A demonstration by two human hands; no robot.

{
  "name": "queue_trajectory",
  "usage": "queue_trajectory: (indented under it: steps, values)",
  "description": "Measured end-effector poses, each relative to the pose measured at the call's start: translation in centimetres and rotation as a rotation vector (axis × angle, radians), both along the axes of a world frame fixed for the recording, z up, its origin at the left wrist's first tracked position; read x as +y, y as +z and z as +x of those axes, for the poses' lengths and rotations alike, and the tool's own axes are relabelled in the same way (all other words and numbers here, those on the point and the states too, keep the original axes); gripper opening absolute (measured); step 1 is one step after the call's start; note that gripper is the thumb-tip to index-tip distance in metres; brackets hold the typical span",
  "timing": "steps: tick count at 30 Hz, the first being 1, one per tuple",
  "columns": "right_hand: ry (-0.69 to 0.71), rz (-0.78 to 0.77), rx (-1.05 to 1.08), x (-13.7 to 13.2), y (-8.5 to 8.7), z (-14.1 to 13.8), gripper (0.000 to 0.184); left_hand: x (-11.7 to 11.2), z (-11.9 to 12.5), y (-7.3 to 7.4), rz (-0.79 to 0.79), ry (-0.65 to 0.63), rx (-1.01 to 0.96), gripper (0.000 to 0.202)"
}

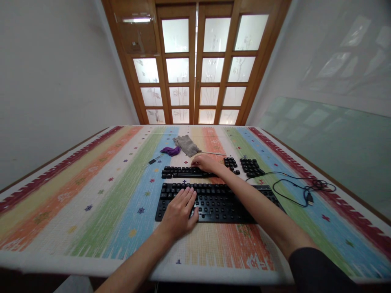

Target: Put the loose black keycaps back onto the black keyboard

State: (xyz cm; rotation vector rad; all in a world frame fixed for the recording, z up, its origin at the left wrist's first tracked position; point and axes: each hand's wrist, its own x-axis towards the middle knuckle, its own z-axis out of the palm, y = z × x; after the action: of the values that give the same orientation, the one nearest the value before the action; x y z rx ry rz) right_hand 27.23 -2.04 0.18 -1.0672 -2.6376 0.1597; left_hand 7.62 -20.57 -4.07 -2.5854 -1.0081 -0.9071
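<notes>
Two bare hands at work over a cloth-covered bench. The left hand lies flat on the black keyboard, its fingers close together and the thumb spread apart; bare key mounts show to the right of these fingers. The right hand reaches farther, its bent fingers over the loose keys, most of which extend to their left; whether they grip one cannot be told. Right of these fingers stand two key clusters and, farther out, a coiled cable. Just beyond them lie a grey cloth and a purple cloth.
</notes>
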Motion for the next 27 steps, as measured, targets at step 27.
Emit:
queue_trajectory:
  steps: [27]
  values:
    - [0.017, 0.224, 0.232, -5.3, -0.4, 1.3, 0.027, 0.3, -0.3, -0.4, 0.015, -0.021, 0.029, 0.044]
